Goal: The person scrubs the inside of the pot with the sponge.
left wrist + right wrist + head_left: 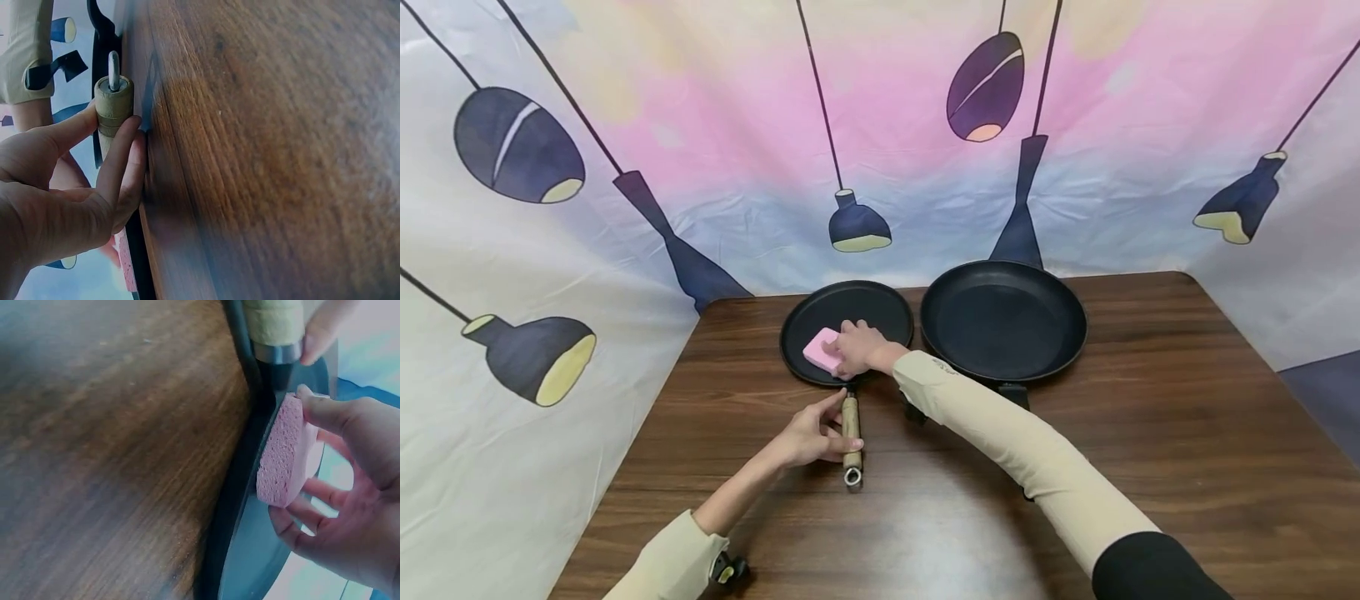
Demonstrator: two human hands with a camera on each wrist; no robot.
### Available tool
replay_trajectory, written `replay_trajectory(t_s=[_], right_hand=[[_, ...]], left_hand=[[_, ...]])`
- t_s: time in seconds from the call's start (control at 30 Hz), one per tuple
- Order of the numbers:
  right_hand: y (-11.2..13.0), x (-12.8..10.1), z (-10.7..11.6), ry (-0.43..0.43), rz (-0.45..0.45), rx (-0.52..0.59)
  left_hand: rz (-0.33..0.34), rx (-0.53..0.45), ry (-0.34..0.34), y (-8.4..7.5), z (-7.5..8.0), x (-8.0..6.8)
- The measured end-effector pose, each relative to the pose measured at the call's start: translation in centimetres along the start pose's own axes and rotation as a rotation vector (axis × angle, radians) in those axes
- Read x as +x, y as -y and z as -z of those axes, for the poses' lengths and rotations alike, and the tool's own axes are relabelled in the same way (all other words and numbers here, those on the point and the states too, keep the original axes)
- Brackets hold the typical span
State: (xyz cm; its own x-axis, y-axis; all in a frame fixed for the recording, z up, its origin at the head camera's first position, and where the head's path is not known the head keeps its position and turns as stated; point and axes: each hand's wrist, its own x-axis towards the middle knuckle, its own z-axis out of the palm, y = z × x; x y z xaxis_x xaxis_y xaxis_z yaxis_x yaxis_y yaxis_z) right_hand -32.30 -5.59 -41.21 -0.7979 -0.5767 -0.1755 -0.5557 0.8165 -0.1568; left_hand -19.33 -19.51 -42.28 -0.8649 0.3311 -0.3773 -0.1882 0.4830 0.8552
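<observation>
A small flat black pan (865, 310) lies on the wooden table, its wooden handle (851, 437) pointing toward me. My left hand (811, 437) holds that handle (112, 109) between thumb and fingers, near its metal hanging loop. My right hand (857, 347) reaches across and grips a pink sponge (822, 351) against the near part of the pan's surface. In the right wrist view the pink sponge (282, 452) is pinched between thumb and fingers of my right hand (340, 487), just above the pan's rim (240, 487).
A larger black frying pan (1003, 321) sits right beside the small one, its dark handle partly hidden under my right forearm. The brown wooden table (1150, 433) is backed by a cloth printed with lamps. The table's left and right edges drop off.
</observation>
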Motion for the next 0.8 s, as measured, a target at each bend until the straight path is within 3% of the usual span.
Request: replay_trajectory(t_s=[0.27,0.53,0.8], right_hand=[[-0.7,0.2,0.4,0.042,0.168,0.119],[-1.9,-0.3,0.7,0.106,0.202,0.168],[-3.2,-1.3,1.6,0.181,0.209,0.113]], left_hand=[[0.002,-0.004,-0.014,0.1,0.0,-0.1],[-0.012,-0.004,0.005,0.2,0.0,0.0],[-0.011,-0.005,0.009,0.3,0.2,-0.1]])
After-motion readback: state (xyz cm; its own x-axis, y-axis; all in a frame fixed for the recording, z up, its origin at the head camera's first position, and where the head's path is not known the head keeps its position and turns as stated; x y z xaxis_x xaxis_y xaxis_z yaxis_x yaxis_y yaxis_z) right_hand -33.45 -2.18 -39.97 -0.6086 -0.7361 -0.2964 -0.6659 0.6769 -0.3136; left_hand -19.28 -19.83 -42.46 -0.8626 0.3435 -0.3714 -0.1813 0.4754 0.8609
